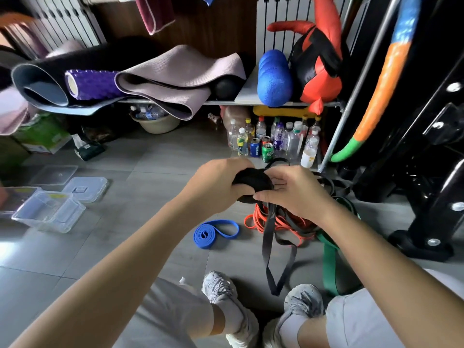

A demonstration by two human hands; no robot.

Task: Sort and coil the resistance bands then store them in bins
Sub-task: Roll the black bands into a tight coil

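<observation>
Black band coil (253, 183) — left hand (216, 187) grip curled round it, right hand (293, 190) pinching its edge, tail dangling

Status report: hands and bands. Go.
Both gripping black band coil: left hand, right hand. Tail hanging loose. Blue band half-coiled on floor; tangled pile beneath.

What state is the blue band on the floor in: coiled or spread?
Partly coiled: the blue band has one end rolled up, the rest a loose loop.

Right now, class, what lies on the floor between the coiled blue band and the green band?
Head view: a tangle of orange and black bands.
</observation>
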